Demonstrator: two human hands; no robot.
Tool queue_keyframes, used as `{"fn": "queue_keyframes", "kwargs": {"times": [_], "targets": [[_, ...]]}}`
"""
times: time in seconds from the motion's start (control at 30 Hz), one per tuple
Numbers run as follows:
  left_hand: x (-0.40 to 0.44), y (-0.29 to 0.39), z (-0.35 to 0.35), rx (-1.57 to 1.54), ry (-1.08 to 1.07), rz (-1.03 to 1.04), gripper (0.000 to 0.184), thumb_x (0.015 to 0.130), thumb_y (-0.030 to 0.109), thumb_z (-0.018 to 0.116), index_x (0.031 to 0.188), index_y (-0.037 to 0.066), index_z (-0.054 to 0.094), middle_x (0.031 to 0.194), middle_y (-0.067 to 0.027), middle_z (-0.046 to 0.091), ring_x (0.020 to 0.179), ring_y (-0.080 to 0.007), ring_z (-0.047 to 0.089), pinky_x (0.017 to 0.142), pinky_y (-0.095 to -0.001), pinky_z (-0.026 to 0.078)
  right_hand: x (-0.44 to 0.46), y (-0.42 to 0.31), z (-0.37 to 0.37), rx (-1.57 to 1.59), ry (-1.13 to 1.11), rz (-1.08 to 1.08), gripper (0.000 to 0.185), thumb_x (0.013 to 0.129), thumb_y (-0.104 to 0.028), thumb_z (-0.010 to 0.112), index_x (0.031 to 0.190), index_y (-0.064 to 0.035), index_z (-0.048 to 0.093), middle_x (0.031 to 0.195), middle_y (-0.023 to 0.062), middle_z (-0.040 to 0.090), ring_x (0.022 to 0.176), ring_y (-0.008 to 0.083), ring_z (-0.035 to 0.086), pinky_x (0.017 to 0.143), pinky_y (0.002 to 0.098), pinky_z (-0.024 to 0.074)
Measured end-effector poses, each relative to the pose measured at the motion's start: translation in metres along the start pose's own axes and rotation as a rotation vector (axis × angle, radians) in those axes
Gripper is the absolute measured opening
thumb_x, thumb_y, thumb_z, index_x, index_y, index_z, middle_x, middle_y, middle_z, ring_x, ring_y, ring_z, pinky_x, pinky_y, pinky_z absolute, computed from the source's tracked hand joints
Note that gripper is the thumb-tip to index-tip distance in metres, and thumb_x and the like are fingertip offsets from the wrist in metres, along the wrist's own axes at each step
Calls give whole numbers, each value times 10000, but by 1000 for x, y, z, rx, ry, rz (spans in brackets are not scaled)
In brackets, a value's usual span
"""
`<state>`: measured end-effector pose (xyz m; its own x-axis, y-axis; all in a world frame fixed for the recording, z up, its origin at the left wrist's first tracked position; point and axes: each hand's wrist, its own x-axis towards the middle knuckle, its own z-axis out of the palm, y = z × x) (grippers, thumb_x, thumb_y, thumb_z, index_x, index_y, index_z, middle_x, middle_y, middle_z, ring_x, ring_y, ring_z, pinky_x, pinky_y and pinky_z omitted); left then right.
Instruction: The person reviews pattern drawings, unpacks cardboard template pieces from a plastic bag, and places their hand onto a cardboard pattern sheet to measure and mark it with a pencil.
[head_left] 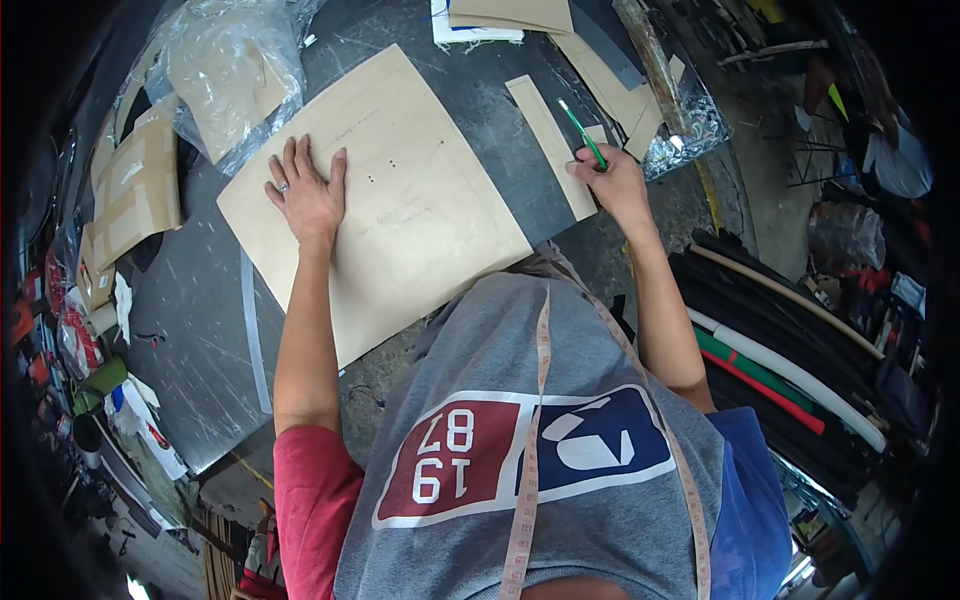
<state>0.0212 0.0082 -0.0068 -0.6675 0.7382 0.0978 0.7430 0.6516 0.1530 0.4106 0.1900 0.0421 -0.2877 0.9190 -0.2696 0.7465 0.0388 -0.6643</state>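
Note:
My left hand (308, 195) lies flat with fingers spread on a large sheet of tan card (430, 190). A few small dark dots and faint pencil marks show on that sheet. A slim green pencil (580, 132) is held in my right hand (615, 185), its pale end pointing away from me. Beneath the right hand's fingertips lies a narrow tan card strip (545, 140), to the right of the large sheet. Whether those fingers also press on the strip, I cannot tell.
A dark scratched worktable (200, 330) carries clear plastic wrap (235, 70) and brown cardboard (140, 185) at left. More card pieces (610, 90) lie at upper right. A thin grey strip (254, 335) rests left. Rolls of material (790, 370) are stacked at right. A tape measure (530, 450) hangs from my neck.

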Motion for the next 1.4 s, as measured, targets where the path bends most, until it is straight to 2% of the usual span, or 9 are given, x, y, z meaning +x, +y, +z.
{"fn": "queue_keyframes", "kwargs": {"times": [0.1, 0.2, 0.5, 0.6, 0.73, 1.0, 1.13, 1.3, 1.4], "targets": [[0, 1, 0, -2, 6, -1, 747, 953, 655, 466, 1526, 183, 381, 1617, -45, 317, 1526, -328, 173, 1218, -577, 99, -1, 8, -5, 32, 115, -72, 312, 781, -221, 823, 982, -3, 727, 842, 105, 709, 756, 199, 677, 719, 312, 524], [0, 1, -1, -13, 5, 4, 740, 954, 646, 473, 1525, 184, 384, 1615, -45, 321, 1526, -329, 174, 1220, -575, 97, 2, 23, -13, 60, 108, -37, 280, 807, -205, 818, 975, -7, 711, 808, 39, 662, 730, 122, 613, 705, 279, 499], [0, 1, -2, -52, 7, 9, 774, 940, 657, 477, 1521, 154, 384, 1602, -59, 326, 1519, -356, 168, 1213, -599, 89, -2, 32, -16, -7, 159, 20, 315, 807, -214, 817, 1016, -14, 691, 807, 41, 665, 738, 124, 612, 714, 283, 502], [0, 2, -3, -41, 1, 10, 766, 943, 649, 481, 1520, 153, 386, 1603, -58, 326, 1521, -352, 164, 1214, -596, 87, 1, 29, -19, -50, 119, 43, 380, 800, -227, 799, 1094, -11, 692, 917, 115, 674, 805, 232, 668, 770, 339, 530], [-1, 3, -5, -44, -7, 1, 761, 947, 642, 481, 1521, 152, 381, 1603, -58, 325, 1522, -350, 161, 1216, -593, 83, 5, 20, -25, -103, 265, 33, 403, 825, -244, 779, 1135, -6, 682, 1049, 154, 661, 901, 285, 674, 840, 364, 531], [-1, 5, -7, -48, -16, -3, 757, 949, 635, 484, 1521, 152, 371, 1605, -56, 319, 1524, -350, 155, 1219, -591, 75, 21, 21, -40, -223, 351, -183, 378, 851, -217, 750, 1153, -3, 676, 1170, 189, 621, 1087, 349, 617, 942, 396, 495], [-1, 5, -7, -49, -16, -10, 752, 948, 631, 489, 1520, 156, 372, 1606, -59, 318, 1525, -351, 155, 1221, -591, 70, 8, 15, -46, -173, 273, -149, 353, 849, -193, 747, 1146, -13, 681, 1184, 182, 619, 1116, 345, 603, 953, 396, 488], [-1, 5, -6, -56, -17, -9, 754, 947, 630, 488, 1520, 155, 374, 1609, -67, 317, 1526, -352, 155, 1217, -601, 74, -9, 28, -41, -182, 239, -177, 338, 845, -178, 751, 1137, -20, 686, 1183, 170, 620, 1109, 347, 604, 960, 403, 485], [-1, 1, -4, -39, -22, -2, 754, 947, 630, 484, 1519, 150, 376, 1612, -77, 315, 1524, -363, 156, 1210, -616, 81, -13, 42, -32, -250, 333, -320, 322, 857, -197, 757, 1135, -46, 699, 1184, 147, 631, 1053, 285, 620, 828, 352, 493]]}}
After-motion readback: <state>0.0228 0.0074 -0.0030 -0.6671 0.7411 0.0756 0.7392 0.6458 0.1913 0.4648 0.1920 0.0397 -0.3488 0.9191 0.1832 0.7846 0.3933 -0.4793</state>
